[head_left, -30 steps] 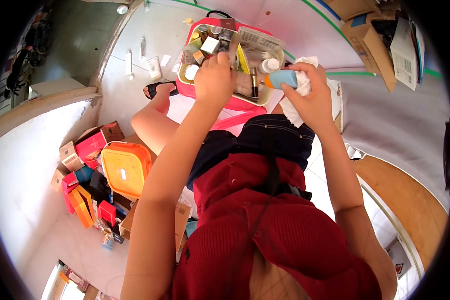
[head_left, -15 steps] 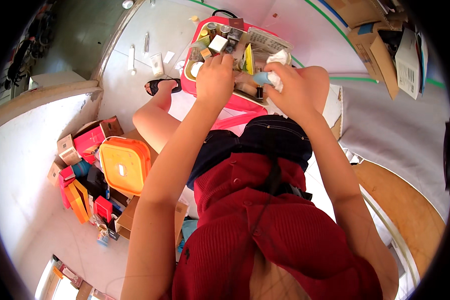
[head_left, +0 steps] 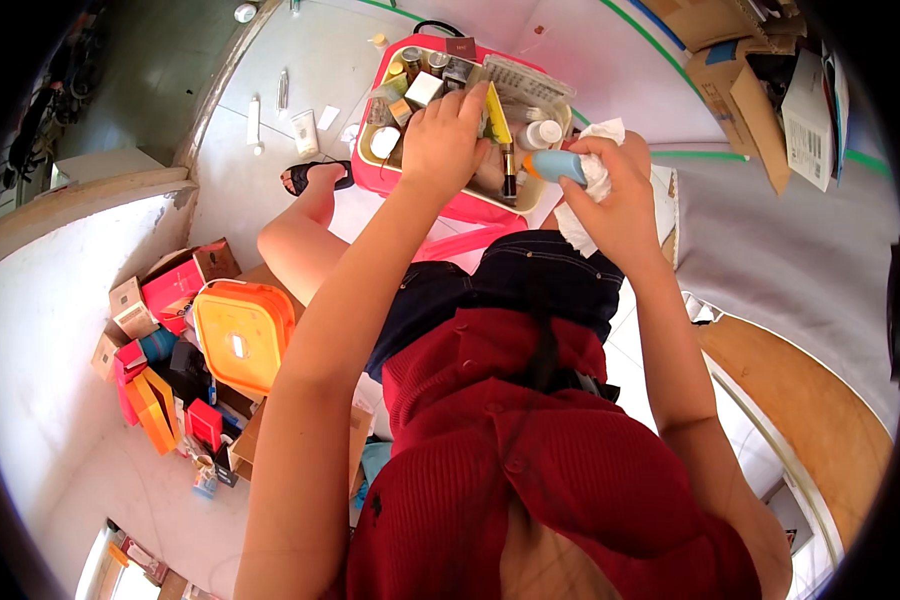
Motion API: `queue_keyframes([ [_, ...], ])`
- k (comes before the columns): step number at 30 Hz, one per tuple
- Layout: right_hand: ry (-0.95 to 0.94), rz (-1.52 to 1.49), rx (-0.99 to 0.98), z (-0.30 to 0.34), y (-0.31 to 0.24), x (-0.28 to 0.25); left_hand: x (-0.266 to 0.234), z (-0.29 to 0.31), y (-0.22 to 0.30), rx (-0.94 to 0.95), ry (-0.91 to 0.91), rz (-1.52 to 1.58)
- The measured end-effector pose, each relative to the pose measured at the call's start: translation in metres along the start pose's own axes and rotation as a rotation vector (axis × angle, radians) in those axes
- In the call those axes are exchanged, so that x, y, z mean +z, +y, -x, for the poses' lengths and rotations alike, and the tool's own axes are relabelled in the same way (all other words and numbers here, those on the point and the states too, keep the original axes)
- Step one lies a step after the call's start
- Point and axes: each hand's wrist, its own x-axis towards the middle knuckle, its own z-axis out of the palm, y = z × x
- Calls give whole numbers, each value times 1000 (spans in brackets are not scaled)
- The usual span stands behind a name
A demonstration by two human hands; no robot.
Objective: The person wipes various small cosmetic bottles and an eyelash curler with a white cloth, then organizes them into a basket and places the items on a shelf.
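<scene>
Right hand holding blue bottle at the pink case's right rim

The pink case is lying open, holding small containers. The left hand is covering part of its middle, fingers bending; at its right rim, the right hand is gripping white tissue and the blue bottle together, thumb opposing fingers. The bottle is lying nearly crosswise, rightward of the left hand's fingers. A yellow packet is standing in the case beside those fingers; I cannot tell whether they are pinching it. The bottle's orange cap is pointing left, toward the case. Tissue and right fingers are hiding the bottle's base, while the left hand is blocking whatever is lying beneath it
</scene>
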Motion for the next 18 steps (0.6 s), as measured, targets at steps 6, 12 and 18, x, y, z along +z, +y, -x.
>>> queue_keyframes([
  [6, -8, -1, -14, -1, 6, 3, -3, -4, 8, 121, 34, 4],
  [12, 17, -28, -19, 0, 6, -3, 2, -9, 3, -16, -171, 73],
  [18, -14, -61, 99, 5, 10, -8, 1, -9, 1, -95, -90, 88],
])
